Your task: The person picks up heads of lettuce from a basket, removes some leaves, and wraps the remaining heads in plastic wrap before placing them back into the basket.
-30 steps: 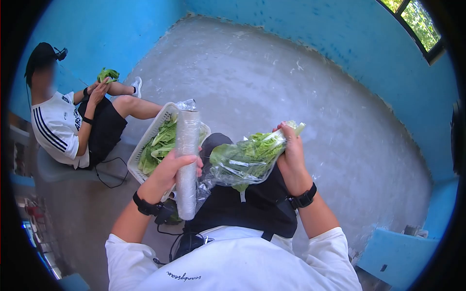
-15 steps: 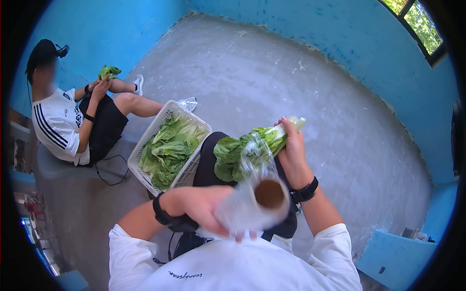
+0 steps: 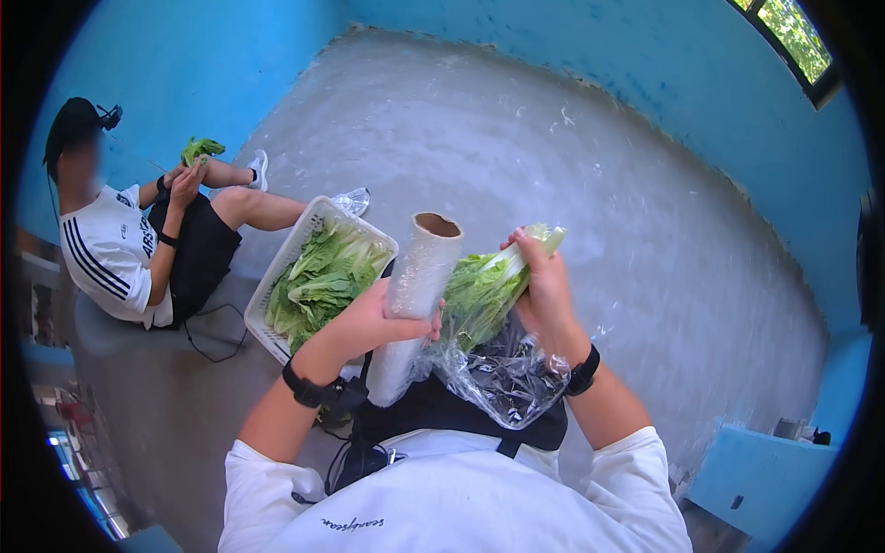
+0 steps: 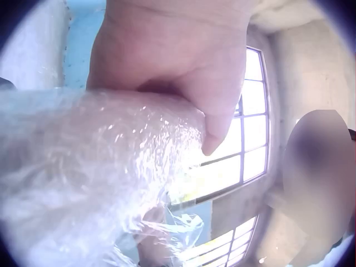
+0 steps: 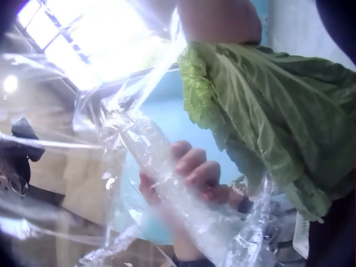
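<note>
My left hand (image 3: 378, 318) grips a roll of clear plastic wrap (image 3: 426, 267) round its middle, the cardboard core showing at the upper end. My right hand (image 3: 548, 286) holds a bunch of leafy lettuce (image 3: 489, 286) by its pale stem end, leaves pointing left toward the roll. A loose sheet of film (image 3: 502, 382) stretches from the roll across the leaves and hangs below the right hand over the lap. In the left wrist view, the curled left hand (image 4: 172, 50) lies over the shiny roll (image 4: 100, 167). The right wrist view shows broad green leaves (image 5: 267, 105) beside the film.
A white plastic basket (image 3: 261, 309) full of lettuce stands left of my knees. Beyond it a seated person (image 3: 120, 240) holds a green leafy vegetable (image 3: 201, 149), one foot near the basket. A black cable (image 3: 217, 355) runs along the floor. A blue block (image 3: 761, 479) stands at the right.
The left hand swung the roll in toward my body, then back out to the left, its core end now pointing away. The film now hangs below the lettuce, which the right hand keeps holding.
</note>
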`<state>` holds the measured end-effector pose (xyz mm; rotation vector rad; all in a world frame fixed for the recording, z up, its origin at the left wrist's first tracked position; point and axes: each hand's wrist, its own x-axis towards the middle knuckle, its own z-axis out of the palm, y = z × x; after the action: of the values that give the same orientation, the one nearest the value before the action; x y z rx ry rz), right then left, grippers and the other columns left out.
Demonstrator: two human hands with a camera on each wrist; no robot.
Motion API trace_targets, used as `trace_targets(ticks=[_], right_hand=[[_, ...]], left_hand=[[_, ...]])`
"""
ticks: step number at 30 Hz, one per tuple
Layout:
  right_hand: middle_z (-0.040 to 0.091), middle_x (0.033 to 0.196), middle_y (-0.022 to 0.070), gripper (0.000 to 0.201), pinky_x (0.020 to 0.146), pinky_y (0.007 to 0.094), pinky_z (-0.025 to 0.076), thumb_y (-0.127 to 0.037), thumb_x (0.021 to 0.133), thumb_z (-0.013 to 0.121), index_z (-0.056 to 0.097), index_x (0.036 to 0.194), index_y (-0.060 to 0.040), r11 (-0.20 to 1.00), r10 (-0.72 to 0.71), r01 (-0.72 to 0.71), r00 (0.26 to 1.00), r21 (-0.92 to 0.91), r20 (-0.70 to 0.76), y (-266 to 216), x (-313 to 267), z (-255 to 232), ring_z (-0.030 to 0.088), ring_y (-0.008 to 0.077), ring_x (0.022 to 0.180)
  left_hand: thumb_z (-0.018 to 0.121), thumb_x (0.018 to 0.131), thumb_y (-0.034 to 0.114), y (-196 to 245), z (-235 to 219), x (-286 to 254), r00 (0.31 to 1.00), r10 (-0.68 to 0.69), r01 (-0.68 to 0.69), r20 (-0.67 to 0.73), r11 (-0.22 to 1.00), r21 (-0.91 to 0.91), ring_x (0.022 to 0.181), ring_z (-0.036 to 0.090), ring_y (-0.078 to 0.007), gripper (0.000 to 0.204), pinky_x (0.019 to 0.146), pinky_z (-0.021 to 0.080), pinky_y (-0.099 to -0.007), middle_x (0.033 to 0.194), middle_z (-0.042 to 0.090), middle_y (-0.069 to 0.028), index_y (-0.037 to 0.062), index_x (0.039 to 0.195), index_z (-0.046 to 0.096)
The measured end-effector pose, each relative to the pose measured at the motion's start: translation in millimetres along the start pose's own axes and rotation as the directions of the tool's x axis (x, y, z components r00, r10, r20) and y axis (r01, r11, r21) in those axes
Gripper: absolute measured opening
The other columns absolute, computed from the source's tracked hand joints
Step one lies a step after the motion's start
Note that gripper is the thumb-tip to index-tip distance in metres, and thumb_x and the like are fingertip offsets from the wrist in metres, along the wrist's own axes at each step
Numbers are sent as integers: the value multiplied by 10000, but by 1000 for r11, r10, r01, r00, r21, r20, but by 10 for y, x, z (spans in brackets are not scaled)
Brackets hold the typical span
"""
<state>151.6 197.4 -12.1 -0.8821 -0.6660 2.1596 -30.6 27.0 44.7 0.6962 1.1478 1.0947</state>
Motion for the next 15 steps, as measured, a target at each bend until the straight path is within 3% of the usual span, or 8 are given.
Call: trace_targets(ticks=[2, 5, 8, 11, 14, 15], right_hand=[[632, 952, 73, 213, 752, 331, 549, -156, 970, 685, 548, 1089, -45, 1000, -7, 7, 1000, -29, 2, 41, -15, -12, 637, 156, 847], [634, 954, 71, 208, 753, 325, 546, -137, 967, 686, 551, 1094, -43, 996, 29, -28, 999, -84, 16, 47, -74, 6, 639, 151, 854], [633, 952, 66, 213, 756, 324, 546, -127, 963, 691, 553, 1101, -42, 987, 75, -72, 997, -145, 15, 56, -200, 128, 642, 151, 855], [627, 963, 49, 219, 777, 324, 544, -115, 953, 705, 552, 1094, -46, 989, 89, -80, 994, -127, 66, 83, -301, 166, 643, 144, 880], [624, 968, 32, 214, 794, 312, 534, -95, 943, 717, 556, 1079, -56, 990, 84, -71, 991, -124, 102, 122, -399, 178, 644, 134, 893], [623, 967, 29, 211, 796, 310, 532, -93, 943, 718, 557, 1075, -59, 988, 76, -59, 990, -141, 118, 119, -418, 178, 643, 133, 895]], left_hand=[[761, 897, 146, 31, 73, -30, 997, 42, -43, -63, 999, -16, 893, 697, -180, 423, 816, 565, -360, 1013, 687, -91, -5, 1240, 565], [748, 905, 142, 74, 207, 40, 971, -23, 8, -237, 998, -66, 899, 693, -165, 425, 813, 559, -339, 1016, 687, -93, 4, 1259, 558], [760, 891, 169, 51, 191, 45, 959, 10, 6, -282, 998, 55, 923, 688, -171, 473, 845, 550, -344, 1053, 690, -93, 1, 1280, 551], [760, 883, 149, 23, 88, 9, 957, 143, 8, -254, 858, 514, 1000, 661, -148, 583, 906, 535, -341, 1142, 674, -86, -4, 1376, 488], [771, 871, 155, -48, 38, -26, 960, 13, 137, -281, 852, 505, 1076, 629, -127, 640, 961, 499, -321, 1214, 655, -81, -3, 1415, 470], [772, 868, 151, -80, 54, -25, 954, 47, 109, -295, 864, 491, 1092, 624, -133, 644, 970, 495, -325, 1222, 650, -80, -2, 1418, 474]])
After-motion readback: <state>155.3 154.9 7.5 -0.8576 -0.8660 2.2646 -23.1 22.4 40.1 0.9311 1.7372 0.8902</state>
